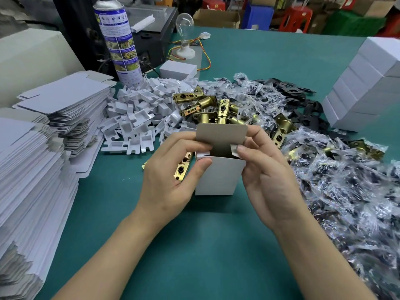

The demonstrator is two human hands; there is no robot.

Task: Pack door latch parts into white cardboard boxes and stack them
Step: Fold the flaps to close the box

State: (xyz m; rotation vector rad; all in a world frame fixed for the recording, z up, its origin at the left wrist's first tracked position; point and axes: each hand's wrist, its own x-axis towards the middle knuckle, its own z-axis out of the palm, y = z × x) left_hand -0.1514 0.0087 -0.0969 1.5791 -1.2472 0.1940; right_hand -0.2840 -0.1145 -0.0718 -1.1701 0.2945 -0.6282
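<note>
Centre of desk (194, 245), just near of the latch pile (212, 109): white box (214, 180) stands upright, lid flap (220, 133) up. Fingers of left hand (173, 176) and right hand (266, 169) pinch its side flaps (234, 148) inward. Risk: flaps spring back on release, so the lid tuck jams or creases. Contents hidden.

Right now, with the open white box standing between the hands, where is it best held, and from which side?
Take the white box by its two side walls just under the open mouth, coming from left and right. It stands upright with the lid flap raised at the far side, so a side grip leaves the mouth free for loading.
</note>
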